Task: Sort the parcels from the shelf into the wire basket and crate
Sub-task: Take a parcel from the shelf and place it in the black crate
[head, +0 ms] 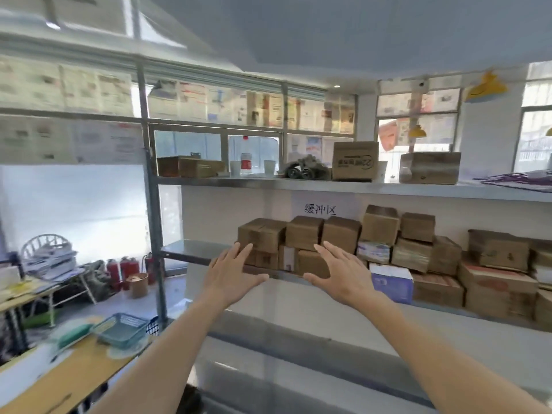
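Observation:
Brown cardboard parcels are stacked in two layers along the metal shelf, running from the middle to the right edge. My left hand and my right hand are both stretched out in front of the leftmost stack, fingers straight and spread, palms facing each other. Neither hand touches a box. A white and blue parcel lies on the shelf just right of my right hand. No wire basket or crate is in view.
An upper shelf carries more boxes, a bottle and cups. At lower left a wooden table holds a small blue plastic tray. Red fire extinguishers stand on the floor by a steel post.

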The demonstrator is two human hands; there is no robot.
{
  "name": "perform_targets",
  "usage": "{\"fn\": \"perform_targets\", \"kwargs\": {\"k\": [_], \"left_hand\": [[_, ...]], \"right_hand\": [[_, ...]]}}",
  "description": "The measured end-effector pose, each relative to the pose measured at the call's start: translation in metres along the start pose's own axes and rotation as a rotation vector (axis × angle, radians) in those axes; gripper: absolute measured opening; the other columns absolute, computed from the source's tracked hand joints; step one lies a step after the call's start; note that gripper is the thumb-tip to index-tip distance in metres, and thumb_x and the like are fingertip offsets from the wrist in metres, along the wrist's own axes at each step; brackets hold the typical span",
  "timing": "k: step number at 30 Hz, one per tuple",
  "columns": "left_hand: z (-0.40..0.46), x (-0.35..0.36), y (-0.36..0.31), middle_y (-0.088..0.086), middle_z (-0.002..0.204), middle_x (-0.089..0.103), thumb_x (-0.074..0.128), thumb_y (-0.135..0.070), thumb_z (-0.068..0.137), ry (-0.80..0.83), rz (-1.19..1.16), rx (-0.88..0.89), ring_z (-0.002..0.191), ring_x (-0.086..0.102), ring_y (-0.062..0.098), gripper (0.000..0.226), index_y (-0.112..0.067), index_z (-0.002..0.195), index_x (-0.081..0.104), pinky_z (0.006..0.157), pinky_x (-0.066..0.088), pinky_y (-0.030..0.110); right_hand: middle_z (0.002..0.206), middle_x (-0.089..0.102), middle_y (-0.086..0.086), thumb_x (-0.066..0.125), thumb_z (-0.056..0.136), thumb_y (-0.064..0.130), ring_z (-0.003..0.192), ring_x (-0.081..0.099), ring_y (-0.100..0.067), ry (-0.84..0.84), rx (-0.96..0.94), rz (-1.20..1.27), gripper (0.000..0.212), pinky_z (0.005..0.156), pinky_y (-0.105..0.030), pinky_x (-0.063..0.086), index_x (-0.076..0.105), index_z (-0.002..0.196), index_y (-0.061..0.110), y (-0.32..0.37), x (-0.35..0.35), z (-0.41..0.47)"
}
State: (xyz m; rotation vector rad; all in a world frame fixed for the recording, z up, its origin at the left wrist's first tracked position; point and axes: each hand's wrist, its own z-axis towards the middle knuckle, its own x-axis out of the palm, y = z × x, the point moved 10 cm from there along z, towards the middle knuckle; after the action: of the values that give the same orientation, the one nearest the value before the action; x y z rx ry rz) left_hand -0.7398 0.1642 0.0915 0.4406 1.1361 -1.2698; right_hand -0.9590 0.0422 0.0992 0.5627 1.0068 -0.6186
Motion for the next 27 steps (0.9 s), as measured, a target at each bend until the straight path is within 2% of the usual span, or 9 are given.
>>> {"fn": "perform_targets", "kwargs": {"k": [3, 7, 11, 19, 23, 27], "left_hand": [[-0.008, -0.023, 0.042, -0.006, 0.164, 0.028, 0.056, -0.072, 0.086, -0.045, -0.004, -0.039, 0.149, 0.03, 0.023, 0.085, -0.034, 0.156, 0.028, 0.118, 0.028, 0.044], [-0.003, -0.029, 0.098, -0.008, 0.166, 0.025, 0.053, -0.076, 0.086, -0.041, -0.037, -0.113, 0.15, 0.029, 0.022, 0.086, -0.036, 0.157, 0.026, 0.116, 0.034, 0.046], [0.021, -0.022, 0.143, -0.005, 0.167, 0.021, 0.051, -0.074, 0.088, -0.021, -0.051, -0.15, 0.152, 0.025, 0.023, 0.085, -0.036, 0.159, 0.024, 0.117, 0.031, 0.047], [0.132, 0.003, 0.212, -0.007, 0.167, 0.023, 0.05, -0.074, 0.089, -0.002, -0.026, -0.138, 0.151, 0.028, 0.022, 0.084, -0.036, 0.159, 0.023, 0.116, 0.034, 0.047], [0.204, 0.028, 0.226, -0.006, 0.168, 0.019, 0.049, -0.071, 0.092, 0.036, -0.001, -0.121, 0.152, 0.025, 0.022, 0.081, -0.037, 0.159, 0.021, 0.117, 0.03, 0.046], [0.264, 0.064, 0.226, -0.005, 0.167, 0.021, 0.052, -0.07, 0.091, 0.058, -0.052, -0.077, 0.151, 0.028, 0.023, 0.081, -0.038, 0.159, 0.021, 0.119, 0.032, 0.049]], "right_hand": [[0.168, 0.015, 0.008, 0.044, 0.093, 0.074, 0.153, 0.019, -0.017, 0.024, -0.035, 0.016, 0.082, 0.123, -0.041, 0.018, 0.019, 0.16, 0.034, 0.043, 0.017, 0.019], [0.168, 0.017, 0.007, 0.046, 0.092, 0.073, 0.153, 0.021, -0.017, 0.04, -0.045, 0.047, 0.082, 0.122, -0.043, 0.024, 0.022, 0.16, 0.033, 0.078, 0.043, 0.054], [0.168, 0.016, 0.008, 0.048, 0.092, 0.072, 0.153, 0.022, -0.018, 0.063, -0.03, 0.054, 0.082, 0.122, -0.045, 0.027, 0.022, 0.159, 0.033, 0.091, 0.075, 0.095], [0.168, 0.017, 0.009, 0.046, 0.092, 0.073, 0.151, 0.026, -0.019, 0.074, 0.074, 0.124, 0.08, 0.111, -0.047, 0.04, 0.024, 0.158, 0.034, 0.083, 0.138, 0.218], [0.169, 0.011, 0.01, 0.045, 0.094, 0.071, 0.153, 0.021, -0.019, 0.085, 0.131, 0.183, 0.079, 0.112, -0.048, 0.037, 0.022, 0.159, 0.034, 0.066, 0.17, 0.277], [0.169, 0.01, 0.011, 0.045, 0.092, 0.073, 0.152, 0.024, -0.021, 0.075, 0.184, 0.225, 0.079, 0.113, -0.05, 0.038, 0.022, 0.158, 0.036, 0.046, 0.199, 0.318]]}}
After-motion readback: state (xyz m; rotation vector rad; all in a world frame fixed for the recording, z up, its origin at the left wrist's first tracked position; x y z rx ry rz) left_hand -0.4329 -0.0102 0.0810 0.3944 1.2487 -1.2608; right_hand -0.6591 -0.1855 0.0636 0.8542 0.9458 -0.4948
